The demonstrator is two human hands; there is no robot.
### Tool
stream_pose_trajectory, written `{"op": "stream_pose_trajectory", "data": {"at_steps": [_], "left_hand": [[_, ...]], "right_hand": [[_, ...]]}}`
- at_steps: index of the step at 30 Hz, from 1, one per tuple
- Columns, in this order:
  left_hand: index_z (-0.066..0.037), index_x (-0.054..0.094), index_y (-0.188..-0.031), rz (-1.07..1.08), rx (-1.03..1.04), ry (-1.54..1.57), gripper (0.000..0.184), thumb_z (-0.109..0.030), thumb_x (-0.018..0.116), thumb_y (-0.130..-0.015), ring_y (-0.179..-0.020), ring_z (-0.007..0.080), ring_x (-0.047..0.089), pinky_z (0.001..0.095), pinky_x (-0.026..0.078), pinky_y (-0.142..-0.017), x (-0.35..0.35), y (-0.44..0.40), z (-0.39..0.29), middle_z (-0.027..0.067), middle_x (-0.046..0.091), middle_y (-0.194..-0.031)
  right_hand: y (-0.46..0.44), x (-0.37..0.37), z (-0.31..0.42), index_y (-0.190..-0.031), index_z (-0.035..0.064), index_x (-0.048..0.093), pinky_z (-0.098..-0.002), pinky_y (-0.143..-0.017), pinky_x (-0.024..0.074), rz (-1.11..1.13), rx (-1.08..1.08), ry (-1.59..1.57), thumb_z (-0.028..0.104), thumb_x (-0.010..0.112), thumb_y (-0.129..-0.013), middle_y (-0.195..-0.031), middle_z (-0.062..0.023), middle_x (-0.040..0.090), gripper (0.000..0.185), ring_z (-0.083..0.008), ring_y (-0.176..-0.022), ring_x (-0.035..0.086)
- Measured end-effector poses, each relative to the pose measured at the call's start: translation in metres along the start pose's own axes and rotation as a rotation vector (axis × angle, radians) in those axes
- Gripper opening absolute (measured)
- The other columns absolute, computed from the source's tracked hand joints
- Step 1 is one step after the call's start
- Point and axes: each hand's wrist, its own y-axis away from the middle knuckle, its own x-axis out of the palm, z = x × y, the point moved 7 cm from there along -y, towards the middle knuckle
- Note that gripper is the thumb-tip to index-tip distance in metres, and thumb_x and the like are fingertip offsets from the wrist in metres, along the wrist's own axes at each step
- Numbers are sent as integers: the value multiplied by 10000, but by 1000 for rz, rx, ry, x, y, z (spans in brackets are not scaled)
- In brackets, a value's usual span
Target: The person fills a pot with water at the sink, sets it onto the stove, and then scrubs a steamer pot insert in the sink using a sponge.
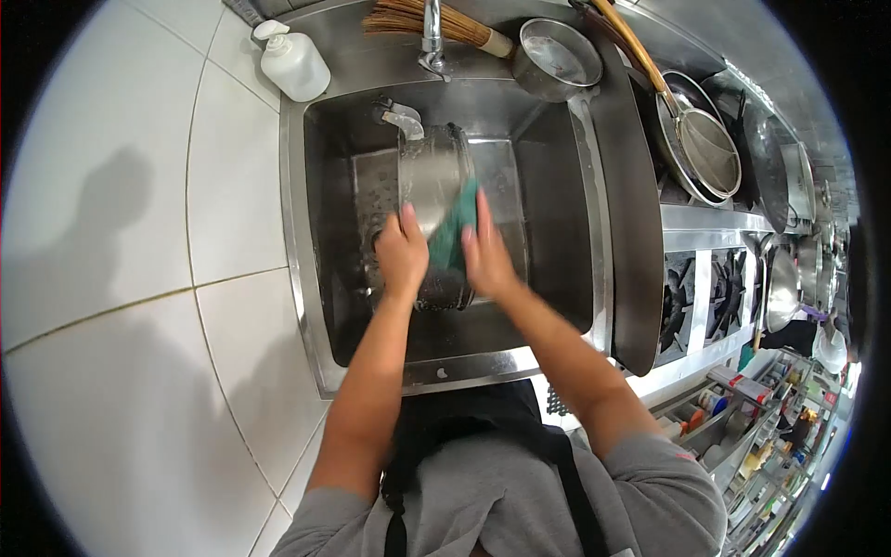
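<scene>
A metal pot [432,176] lies on its side in the sink [561,241], its wall wet with drops and suds. My left hand [404,255] grips the pot at its near left side, fingers bent around the edge. In my right hand [487,252] is a green cloth [453,237], pressed against the pot's right side and slightly blurred. Both hands are close together over the pot's near half. A pale grey handle-like piece [403,121] shows at the pot's far left. The pot's underside is hidden.
A faucet [432,42] stands behind the sink, beside a straw whisk [445,23] and a small pot with cloudy liquid [555,60]. A white pump bottle [295,65] sits back left. Right of the metal partition [634,223] are strainers [710,153] and stove burners [677,302].
</scene>
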Motion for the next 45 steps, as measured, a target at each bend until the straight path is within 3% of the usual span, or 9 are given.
{"op": "stream_pose_trajectory", "data": {"at_steps": [6, 10, 16, 21, 26, 34, 36, 39, 45], "left_hand": [[51, 645, -831, 155, 26, -269, 521, -342, 374, -1039, -843, 517, 629, 572, 490, -778, 18, -64, -26, 306, 666, -856], [70, 653, -834, 108, 7, -268, 523, -333, 384, -1032, -808, 516, 634, 555, 504, -755, 17, -65, -22, 326, 656, -834], [77, 658, -823, 72, -33, -368, 523, -327, 394, -1024, -831, 514, 638, 549, 505, -774, 9, -73, -19, 333, 656, -843], [103, 640, -793, 74, -124, -289, 530, -309, 405, -1028, -895, 510, 625, 535, 475, -791, 11, -88, -14, 332, 648, -841], [74, 658, -825, 138, -111, -269, 509, -312, 395, -1024, -873, 508, 636, 545, 492, -800, 14, -95, -13, 321, 664, -863], [78, 668, -825, 111, -51, -346, 519, -316, 393, -1021, -898, 503, 637, 537, 497, -816, 11, -97, -18, 328, 663, -883], [70, 676, -832, 99, -39, -368, 512, -315, 395, -1018, -905, 491, 651, 534, 513, -825, 6, -100, -20, 321, 673, -890], [71, 683, -848, 91, -99, -370, 516, -318, 391, -1018, -914, 493, 650, 534, 513, -826, 4, -105, -11, 320, 676, -907], [64, 683, -849, 87, -82, -293, 524, -331, 386, -1024, -910, 497, 643, 547, 504, -827, -2, -99, -12, 315, 672, -904]], "right_hand": [[41, 27, -51, -1543, -16, 217, -440, -1183, 229, 1, 100, -226, 322, 291, -1070, -1529, -273, 349, 586, -414, -1425, 332], [-74, -6, -24, -1348, -46, 506, -426, -1021, 424, 39, 201, -243, 370, 353, -1049, -1215, -296, 618, 534, -388, -1187, 585], [-174, 0, -11, -1409, -24, 462, -389, -993, 439, 110, 249, -223, 298, 410, -1005, -1218, -304, 619, 519, -384, -1158, 603], [-44, -5, -4, -1564, 75, 242, -334, -1054, 389, -48, -113, -257, 159, 386, -1042, -1345, -259, 564, 547, -318, -1227, 580], [33, 27, -59, -1514, -25, 287, -367, -1105, 340, 58, 200, -264, 234, 347, -1057, -1408, -281, 487, 529, -369, -1366, 447], [-194, 17, -9, -1315, -45, 533, -452, -1053, 411, 283, 584, -186, 341, 259, -1041, -1270, -324, 583, 547, -454, -1227, 537], [-195, 18, 0, -1333, -42, 518, -447, -1037, 425, 250, 385, -54, 334, 263, -1045, -1260, -322, 588, 537, -450, -1212, 551], [-143, 14, -2, -1410, -19, 445, -434, -1002, 451, -62, 50, -24, 304, 284, -1060, -1251, -324, 586, 503, -447, -1188, 571], [42, 9, -31, -1374, 0, 465, -412, -984, 438, 23, 139, -207, 271, 365, -1072, -1190, -291, 605, 418, -403, -1196, 583]]}}
